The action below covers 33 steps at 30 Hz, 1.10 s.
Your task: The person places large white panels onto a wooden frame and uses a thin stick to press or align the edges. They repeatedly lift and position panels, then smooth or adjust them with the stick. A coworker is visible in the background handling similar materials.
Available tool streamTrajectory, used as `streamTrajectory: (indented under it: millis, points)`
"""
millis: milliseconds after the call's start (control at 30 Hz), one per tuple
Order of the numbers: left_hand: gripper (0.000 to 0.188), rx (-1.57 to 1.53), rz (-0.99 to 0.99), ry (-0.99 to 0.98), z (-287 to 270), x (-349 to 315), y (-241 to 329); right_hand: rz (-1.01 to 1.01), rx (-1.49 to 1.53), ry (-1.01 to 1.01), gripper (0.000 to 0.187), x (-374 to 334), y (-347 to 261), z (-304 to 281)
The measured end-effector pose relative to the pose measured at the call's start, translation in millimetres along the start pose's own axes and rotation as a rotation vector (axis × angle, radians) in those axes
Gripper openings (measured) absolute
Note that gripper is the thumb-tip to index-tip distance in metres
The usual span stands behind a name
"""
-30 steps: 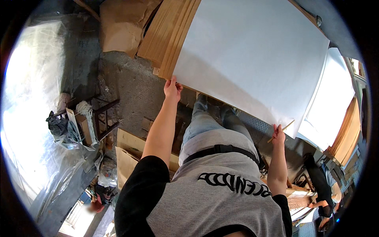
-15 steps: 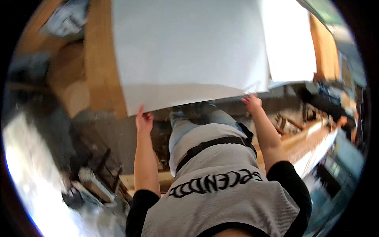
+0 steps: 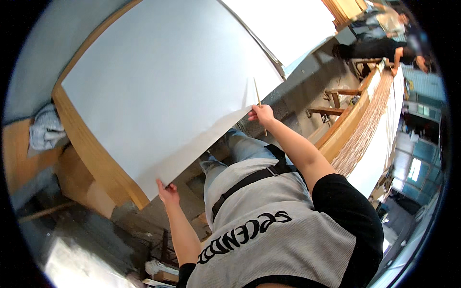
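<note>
A large white sheet (image 3: 168, 72), smooth like paper, lies over a wooden board (image 3: 89, 139) that shows along its left side. Near the sheet's front left corner, my left hand (image 3: 168, 192) pinches its edge, index finger on top. My right hand (image 3: 261, 114) grips the same front edge farther right, where the sheet lifts and bends a little. A thin light-coloured stick (image 3: 256, 91) also sits in the right hand, poking out above and below the fingers.
A second white sheet (image 3: 288, 29) lies beyond to the right. Along the right runs a long wooden bench (image 3: 360, 125) bearing layered strips, with a co-worker in black (image 3: 370, 49) bent over its far end. A grey cloth bundle (image 3: 46, 127) rests at the left.
The whole view has turned, so the sheet's front edge now slants up to the right. Both hands stay on that edge, and the bench and co-worker show more fully.
</note>
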State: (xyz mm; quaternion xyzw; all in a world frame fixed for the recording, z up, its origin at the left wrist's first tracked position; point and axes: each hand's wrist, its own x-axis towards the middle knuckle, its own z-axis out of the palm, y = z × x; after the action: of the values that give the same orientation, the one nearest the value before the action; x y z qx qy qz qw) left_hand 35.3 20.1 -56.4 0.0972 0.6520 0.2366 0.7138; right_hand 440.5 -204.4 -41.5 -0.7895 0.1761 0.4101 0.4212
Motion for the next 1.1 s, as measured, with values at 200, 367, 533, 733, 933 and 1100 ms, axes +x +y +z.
streamTrajectory:
  millis: [200, 367, 533, 733, 933, 1100]
  points:
    - [0.032, 0.027, -0.017, 0.068, -1, -16, 1, -0.096, 0.214, -0.043, 0.022, 2, 19, -10]
    - [0.029, 0.106, 0.013, 0.116, 5, -40, 10, -0.15, 0.336, -0.11, 0.021, -11, 15, -18]
    - [0.028, 0.131, 0.069, 0.14, 4, -61, 29, -0.041, 0.542, -0.228, 0.033, -5, 8, -19]
    - [0.028, 0.141, 0.185, 0.168, 19, -89, 67, -0.221, 0.332, -0.253, 0.037, 4, -3, -4]
    - [0.042, 0.414, 0.668, -0.192, 146, -133, 186, -0.368, 0.229, -0.134, 0.036, -32, -44, -34]
    - [0.048, 0.329, 1.359, -0.865, 349, -285, 171, -0.552, 0.432, -0.258, 0.03, -86, -86, -81]
